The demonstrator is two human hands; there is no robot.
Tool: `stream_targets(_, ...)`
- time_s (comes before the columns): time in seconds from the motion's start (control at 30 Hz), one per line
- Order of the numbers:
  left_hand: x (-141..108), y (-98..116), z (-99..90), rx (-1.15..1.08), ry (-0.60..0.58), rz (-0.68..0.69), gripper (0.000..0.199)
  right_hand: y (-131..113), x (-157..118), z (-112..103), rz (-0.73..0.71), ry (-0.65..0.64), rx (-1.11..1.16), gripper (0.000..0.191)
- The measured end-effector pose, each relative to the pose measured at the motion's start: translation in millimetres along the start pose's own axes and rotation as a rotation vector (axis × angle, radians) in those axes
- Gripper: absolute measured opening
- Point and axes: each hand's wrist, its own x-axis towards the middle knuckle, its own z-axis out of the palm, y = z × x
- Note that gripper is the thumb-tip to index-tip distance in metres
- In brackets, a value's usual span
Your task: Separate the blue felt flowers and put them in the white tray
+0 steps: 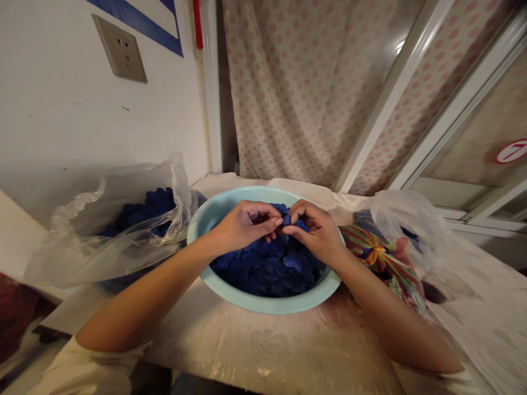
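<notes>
Bare forearms are reaching over a pale turquoise plastic basin heaped with blue petal-shaped pieces, the left hand and right hand pinching one piece between their fingertips.

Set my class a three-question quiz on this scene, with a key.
1. True or false: the left hand and right hand are both over the blue pieces in the pale blue basin.
2. What does the clear plastic bag hold? A) water B) blue pieces C) tools
3. Fill in the gap: the multicoloured striped material lies on the person's ___ side of the basin.

Key: 1 true; 2 B; 3 right.
</notes>
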Motion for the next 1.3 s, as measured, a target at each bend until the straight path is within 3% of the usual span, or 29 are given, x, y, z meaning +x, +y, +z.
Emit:
stream_targets(0.27,-1.2,4.0,3.1,-0.061,-0.033,0.035,0.011,-3.8,-0.4,0.5,0.087,-0.061,0.31,0.027)
stream_targets(0.47,-2.3,4.5,3.7,-0.024,-0.019,0.05,0.009,-5.2,-0.6,-0.1,0.12,-0.085,0.357,0.03)
stream_targets(0.73,-0.8,0.3,3.1,0.087,0.086,0.077,0.016,-3.5,0.3,-1.2,0.281,-0.038,0.279,0.026)
stream_targets(1.03,-1.3,0.9,3.8,0.053,0.094,0.08,0.014,-1.6,4.0,-1.7,0.248,-0.067,0.331,0.029)
stream_targets(1.3,-2.2,0.4,1.0,0.11,0.016,0.093,0.012,-1.0,2.1,-0.1,0.16,-0.085,0.295,0.022)
